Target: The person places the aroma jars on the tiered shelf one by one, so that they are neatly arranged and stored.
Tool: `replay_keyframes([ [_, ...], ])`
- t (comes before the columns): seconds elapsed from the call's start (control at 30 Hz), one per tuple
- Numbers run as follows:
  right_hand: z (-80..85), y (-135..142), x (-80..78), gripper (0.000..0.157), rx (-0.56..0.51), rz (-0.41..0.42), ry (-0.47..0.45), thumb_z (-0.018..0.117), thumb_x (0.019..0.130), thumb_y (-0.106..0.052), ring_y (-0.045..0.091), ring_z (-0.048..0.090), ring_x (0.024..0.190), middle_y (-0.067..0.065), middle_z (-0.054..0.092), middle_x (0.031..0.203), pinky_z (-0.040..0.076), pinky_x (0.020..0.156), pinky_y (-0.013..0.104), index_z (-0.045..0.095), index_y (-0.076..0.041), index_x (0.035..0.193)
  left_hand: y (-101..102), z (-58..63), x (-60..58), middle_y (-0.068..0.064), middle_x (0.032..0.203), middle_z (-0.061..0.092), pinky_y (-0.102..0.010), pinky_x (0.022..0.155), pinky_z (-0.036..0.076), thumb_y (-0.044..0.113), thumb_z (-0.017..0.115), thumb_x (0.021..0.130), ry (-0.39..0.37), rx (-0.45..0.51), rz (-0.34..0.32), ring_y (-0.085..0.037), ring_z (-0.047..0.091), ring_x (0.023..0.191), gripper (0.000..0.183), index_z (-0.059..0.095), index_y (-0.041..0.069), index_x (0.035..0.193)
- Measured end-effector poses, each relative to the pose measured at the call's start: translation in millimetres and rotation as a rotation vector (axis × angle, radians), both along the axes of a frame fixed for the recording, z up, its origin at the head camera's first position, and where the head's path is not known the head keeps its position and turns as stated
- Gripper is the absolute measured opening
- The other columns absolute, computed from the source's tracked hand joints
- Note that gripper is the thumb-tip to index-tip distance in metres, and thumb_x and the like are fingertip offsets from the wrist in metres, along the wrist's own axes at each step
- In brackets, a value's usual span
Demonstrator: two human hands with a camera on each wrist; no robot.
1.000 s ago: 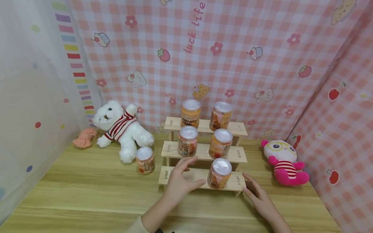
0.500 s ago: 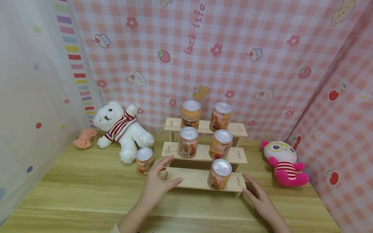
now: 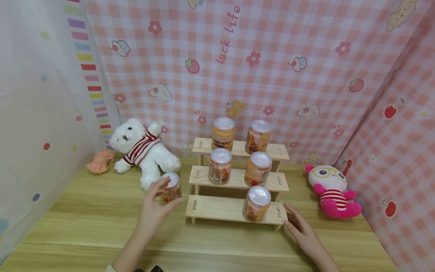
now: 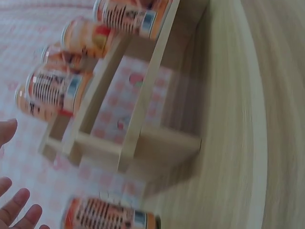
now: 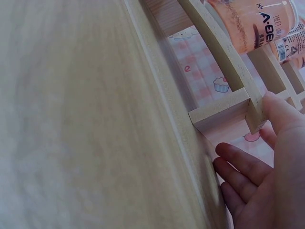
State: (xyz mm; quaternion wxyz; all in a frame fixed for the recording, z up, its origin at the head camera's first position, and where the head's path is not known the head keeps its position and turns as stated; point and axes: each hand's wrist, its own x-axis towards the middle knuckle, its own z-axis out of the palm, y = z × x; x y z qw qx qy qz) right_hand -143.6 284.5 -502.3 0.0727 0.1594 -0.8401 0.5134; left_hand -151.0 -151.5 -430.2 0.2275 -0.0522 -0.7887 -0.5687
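My left hand [image 3: 151, 209] is beside a peach-coloured jar with a silver lid [image 3: 174, 194] on the table, thumb and fingers spread on either side of it. In the left wrist view, the fingertips [image 4: 21, 195] stand apart from that jar [image 4: 107, 214]. My right hand [image 3: 304, 232] touches the right end of the lowest step of a three-step wooden stand [image 3: 217, 207]. Its thumb [image 5: 276, 107] lies against the board's end. One matching jar [image 3: 256, 204] stands on the lowest step, right of middle; two are on each higher step.
Behind the loose jar leans a white teddy bear [image 3: 151, 153] in a striped top, with a coil of peach yarn [image 3: 101, 161] farther left. A pink plush toy [image 3: 334, 192] sits right of the stand. Checked cloth [image 3: 289, 37] hangs behind the wooden table [image 3: 85, 226].
My left hand has moved left, from in front of the lowest step to the loose jar. The right hand has stayed at the stand's end, and the jars have not moved.
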Motion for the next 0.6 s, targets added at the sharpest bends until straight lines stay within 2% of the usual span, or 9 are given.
replay_keyframes([
  [0.17,0.2,0.1,0.2,0.048,-0.007,0.0,-0.008,0.053,0.098,-0.007,0.003,0.053,0.111,0.024,0.058,0.122,0.041,0.089,0.014,0.04,-0.004,0.144,-14.5,-5.8,-7.5,-0.017,0.121,0.058,-0.039,0.087,0.039,0.002,0.086,0.067,0.006,-0.015,0.063,-0.028,0.051,0.107,0.068,0.056,-0.003,0.128],
  [0.33,-0.4,0.4,0.0,0.047,0.002,-0.001,0.002,0.053,0.098,-0.006,0.003,0.053,0.111,0.024,0.058,0.122,0.041,0.088,0.014,0.04,-0.004,0.144,-22.6,-11.6,-14.8,-0.018,0.121,0.058,-0.045,0.088,0.039,0.003,0.085,0.068,-0.018,-0.01,0.1,-0.035,0.051,0.106,0.067,0.055,-0.002,0.128],
  [0.6,-2.2,2.6,-1.4,0.048,0.001,-0.005,-0.032,0.053,0.099,-0.01,0.001,0.052,0.112,0.023,0.057,0.124,0.04,0.09,0.015,0.04,-0.006,0.144,-24.7,-17.0,-30.7,-0.02,0.124,0.057,-0.047,0.091,0.039,0.011,0.085,0.072,-0.098,-0.018,0.125,-0.032,0.052,0.108,0.067,0.055,-0.001,0.13],
])
